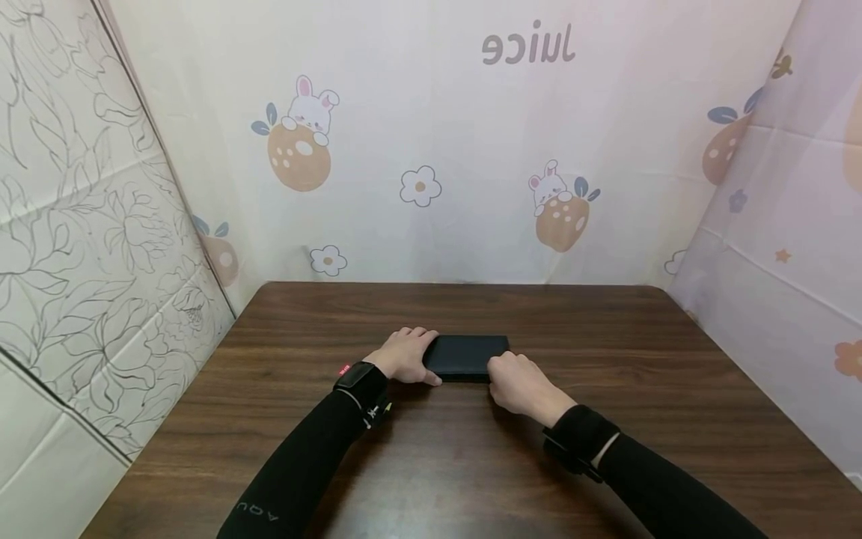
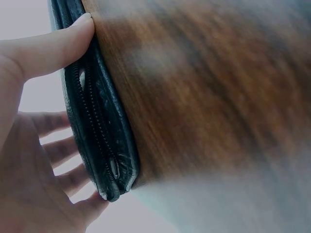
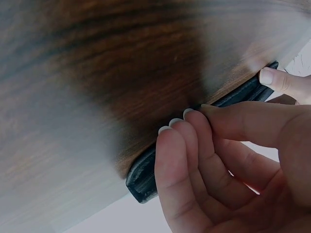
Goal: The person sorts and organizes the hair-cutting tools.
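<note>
A black zip wallet (image 1: 466, 356) lies flat on the brown wooden table. My left hand (image 1: 406, 355) grips its left end, with the thumb on the near edge and the fingers spread at the far side. In the left wrist view, the zipper (image 2: 87, 97) runs along the wallet's edge, its two rows of teeth parted at this end. At the near right part of the wallet, my right hand (image 1: 521, 385) has curled fingers. Its thumb and forefinger pinch at the zipper edge in the right wrist view; the pull itself is hidden by the fingers.
The wooden table (image 1: 431, 464) reaches around the wallet on all sides. Behind it hangs a pale curtain (image 1: 471, 135) printed with rabbits, fruit and flowers. A white floral panel (image 1: 101, 247) stands on the left.
</note>
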`<state>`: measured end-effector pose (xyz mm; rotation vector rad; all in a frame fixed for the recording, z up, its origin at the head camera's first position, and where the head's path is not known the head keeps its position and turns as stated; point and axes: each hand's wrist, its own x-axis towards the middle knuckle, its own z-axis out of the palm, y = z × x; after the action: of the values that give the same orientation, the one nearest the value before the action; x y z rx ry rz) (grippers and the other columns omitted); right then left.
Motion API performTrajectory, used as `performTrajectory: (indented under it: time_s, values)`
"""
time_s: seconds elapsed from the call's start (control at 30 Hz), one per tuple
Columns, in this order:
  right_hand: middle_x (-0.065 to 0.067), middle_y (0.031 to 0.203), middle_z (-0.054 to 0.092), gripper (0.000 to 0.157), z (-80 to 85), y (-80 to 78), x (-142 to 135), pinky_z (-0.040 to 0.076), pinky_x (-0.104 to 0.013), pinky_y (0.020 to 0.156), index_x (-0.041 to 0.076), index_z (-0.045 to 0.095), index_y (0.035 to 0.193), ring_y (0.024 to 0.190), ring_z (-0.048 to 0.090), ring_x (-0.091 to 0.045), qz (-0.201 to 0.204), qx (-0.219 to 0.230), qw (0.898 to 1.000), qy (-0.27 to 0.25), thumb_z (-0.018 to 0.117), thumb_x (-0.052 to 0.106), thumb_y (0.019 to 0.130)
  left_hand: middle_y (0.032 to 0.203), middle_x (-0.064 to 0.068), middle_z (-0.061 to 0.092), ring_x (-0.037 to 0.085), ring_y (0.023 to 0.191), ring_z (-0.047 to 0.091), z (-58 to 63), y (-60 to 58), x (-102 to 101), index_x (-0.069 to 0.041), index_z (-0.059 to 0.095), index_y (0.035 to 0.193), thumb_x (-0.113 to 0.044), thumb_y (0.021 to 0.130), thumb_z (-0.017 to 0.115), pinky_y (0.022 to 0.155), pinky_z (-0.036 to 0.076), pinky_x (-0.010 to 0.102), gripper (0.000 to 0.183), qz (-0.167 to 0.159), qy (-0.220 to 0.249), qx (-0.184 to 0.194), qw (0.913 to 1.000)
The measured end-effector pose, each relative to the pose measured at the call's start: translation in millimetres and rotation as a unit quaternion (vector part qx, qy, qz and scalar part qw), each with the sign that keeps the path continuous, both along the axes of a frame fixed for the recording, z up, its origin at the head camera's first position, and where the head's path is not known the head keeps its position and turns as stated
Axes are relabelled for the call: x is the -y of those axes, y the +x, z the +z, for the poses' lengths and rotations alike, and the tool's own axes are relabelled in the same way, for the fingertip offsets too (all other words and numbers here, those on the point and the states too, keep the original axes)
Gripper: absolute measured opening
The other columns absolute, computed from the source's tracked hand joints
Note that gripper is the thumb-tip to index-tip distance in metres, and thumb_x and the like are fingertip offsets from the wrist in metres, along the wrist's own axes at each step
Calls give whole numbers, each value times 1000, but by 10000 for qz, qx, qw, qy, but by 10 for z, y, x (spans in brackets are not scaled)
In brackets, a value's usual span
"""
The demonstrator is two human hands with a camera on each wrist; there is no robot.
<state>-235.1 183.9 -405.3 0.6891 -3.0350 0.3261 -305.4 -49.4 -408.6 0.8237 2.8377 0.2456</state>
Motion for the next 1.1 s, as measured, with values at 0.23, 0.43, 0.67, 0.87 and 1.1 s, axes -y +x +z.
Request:
performTrajectory:
  time_s: [0.23, 0.43, 0.67, 0.87, 1.1]
  values:
    - [3, 50, 32, 40, -8, 8, -23, 27, -24, 45, 12, 52, 57, 42, 31, -10, 57, 13, 10000, -44, 61, -5, 92, 157, 9, 41, 32, 143, 37, -8, 13, -12, -14, 36, 158, -53, 87, 76, 118, 28, 46, 91, 26, -8, 3, 10000]
    - [4, 50, 31, 42, -14, 24, -18, 26, -25, 45, 13, 49, 57, 42, 30, -10, 73, -26, 10000, -22, 61, -4, 92, 157, 9, 41, 32, 143, 37, -18, 31, -21, -14, 36, 158, -53, 87, 77, 118, 28, 46, 91, 64, -7, 1, 10000]
    - [3, 52, 31, 39, -17, 48, -2, 26, -25, 45, 12, 52, 58, 43, 30, -10, 168, -41, 9998, -103, 62, -4, 92, 157, 9, 41, 33, 143, 37, -15, 50, -44, -14, 35, 159, -53, 87, 76, 118, 28, 46, 91, 63, -38, -4, 10000]
    - [3, 50, 32, 40, -21, 39, 5, 27, -25, 44, 13, 53, 57, 41, 32, -10, 183, -63, 9998, -68, 62, -3, 92, 158, 8, 40, 32, 143, 37, -10, 62, -59, -15, 35, 159, -54, 88, 75, 118, 28, 45, 91, 98, -81, -35, 9999]
    - [2, 51, 43, 36, -3, 20, 84, 33, -25, 43, 14, 56, 61, 41, 40, -10, 111, 74, 9999, -3, 63, -2, 92, 157, 8, 41, 32, 143, 38, -1, 71, -66, -15, 36, 158, -55, 87, 76, 117, 29, 46, 91, 120, -97, -42, 9999]
